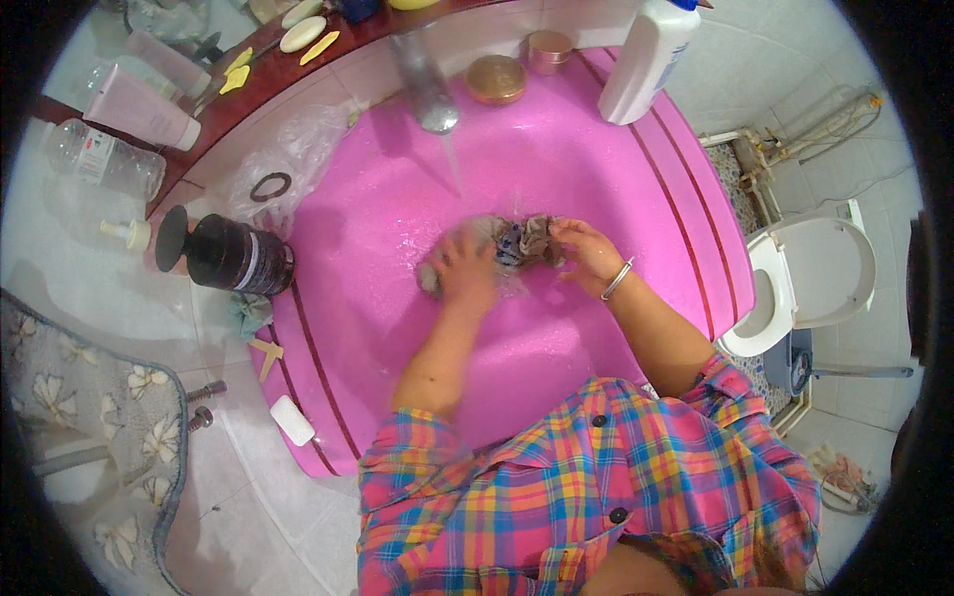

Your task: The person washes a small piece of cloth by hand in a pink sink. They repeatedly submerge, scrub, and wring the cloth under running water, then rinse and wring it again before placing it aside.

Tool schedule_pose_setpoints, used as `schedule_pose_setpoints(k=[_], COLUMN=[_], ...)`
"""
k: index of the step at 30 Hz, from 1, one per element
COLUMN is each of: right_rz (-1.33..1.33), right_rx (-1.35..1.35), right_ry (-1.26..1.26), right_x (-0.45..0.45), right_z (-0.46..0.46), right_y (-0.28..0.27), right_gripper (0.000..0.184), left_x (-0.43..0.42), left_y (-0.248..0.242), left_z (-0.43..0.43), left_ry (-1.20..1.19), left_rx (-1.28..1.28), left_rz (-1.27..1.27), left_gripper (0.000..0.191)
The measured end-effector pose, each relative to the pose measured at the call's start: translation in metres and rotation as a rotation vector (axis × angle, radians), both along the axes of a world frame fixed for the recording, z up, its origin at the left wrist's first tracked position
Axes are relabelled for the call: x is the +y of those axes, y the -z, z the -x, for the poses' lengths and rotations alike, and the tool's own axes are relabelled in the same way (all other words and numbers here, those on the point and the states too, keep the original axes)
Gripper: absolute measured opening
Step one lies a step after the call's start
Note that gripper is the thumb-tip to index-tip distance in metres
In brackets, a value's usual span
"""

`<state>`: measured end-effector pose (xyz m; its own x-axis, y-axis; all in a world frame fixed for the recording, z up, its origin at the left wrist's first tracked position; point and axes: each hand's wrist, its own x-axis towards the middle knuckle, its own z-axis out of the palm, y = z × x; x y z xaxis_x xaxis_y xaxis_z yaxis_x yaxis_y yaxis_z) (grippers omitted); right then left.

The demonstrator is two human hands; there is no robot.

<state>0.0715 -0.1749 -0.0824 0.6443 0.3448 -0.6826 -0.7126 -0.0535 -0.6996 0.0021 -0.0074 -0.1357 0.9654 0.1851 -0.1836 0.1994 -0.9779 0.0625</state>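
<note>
A wet, crumpled grey cloth with dark blue marks lies in the basin of a pink sink. My left hand presses on its left part with the fingers spread; the hand is slightly blurred. At the cloth's right end, my right hand has its thumb and fingers at the edge, and whether they pinch it is unclear. A bracelet circles the right wrist. Water runs from the metal faucet above into the basin.
A black pump bottle, a clear plastic bag and white soap are at the left. Two round containers, one gold and one pink, and a white bottle stand along the back rim. A toilet is at the right.
</note>
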Motion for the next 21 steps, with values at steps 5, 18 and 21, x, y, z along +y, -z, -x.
schedule_pose_setpoints(k=[5, 18, 21], right_rz=[-0.089, -0.407, -0.810], right_rx=[0.015, -0.798, -0.414], right_ry=[0.124, -0.440, -0.307], right_x=[-0.007, -0.006, 0.010], right_z=[0.004, -0.019, -0.012], right_y=[-0.020, 0.088, 0.059], right_gripper=[0.061, 0.029, 0.024], left_x=[0.026, -0.085, -0.076], left_y=[-0.019, -0.110, -0.102], left_z=[-0.006, 0.005, -0.016], left_ry=[0.111, 0.353, 0.279], left_rx=[0.119, -0.805, -0.891], left_rz=[0.025, 0.749, 0.637], left_gripper=[0.053, 0.021, 0.022])
